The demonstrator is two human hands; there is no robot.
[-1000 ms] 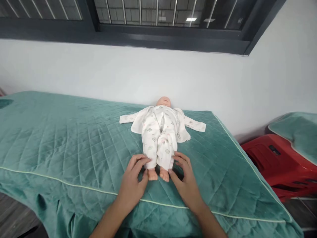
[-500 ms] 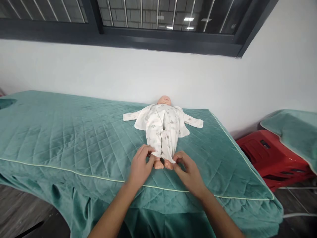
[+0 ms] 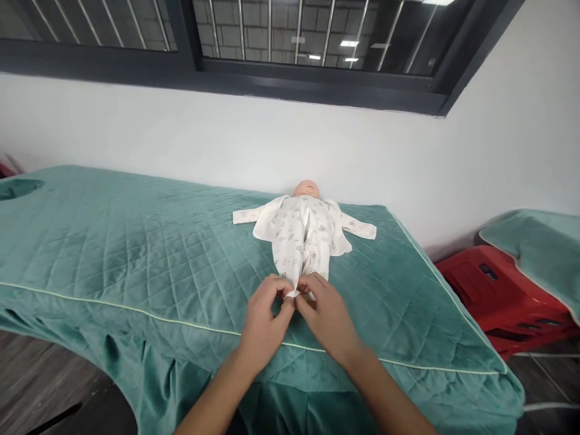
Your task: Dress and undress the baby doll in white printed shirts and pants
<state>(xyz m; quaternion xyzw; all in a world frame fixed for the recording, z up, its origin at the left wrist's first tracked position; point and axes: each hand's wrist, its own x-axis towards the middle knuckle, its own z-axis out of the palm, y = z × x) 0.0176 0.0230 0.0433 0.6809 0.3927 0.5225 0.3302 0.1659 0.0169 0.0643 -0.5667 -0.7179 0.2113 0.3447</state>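
A baby doll (image 3: 307, 188) lies on its back, dressed in a white patterned top (image 3: 267, 219) with its sleeves spread wide. White patterned trousers (image 3: 290, 238) cover its legs. At the hem of one trouser leg, my left hand (image 3: 267, 317) pinches the cloth between thumb and fingers. My right hand (image 3: 328, 314) meets it there, its thumb and fingertips closed on the same hem. The doll's feet are hidden behind my hands.
Beneath the doll is a bed with a green quilted cover (image 3: 136, 241). A white wall (image 3: 203, 139) and a barred window (image 3: 299, 36) rise behind it. At the right stands a red plastic stool (image 3: 512, 296) with green cloth (image 3: 539, 241) over it.
My right hand has moved left from the other trouser leg to join my left hand at one hem. The doll's feet, visible before, are now covered. The view has shifted slightly.
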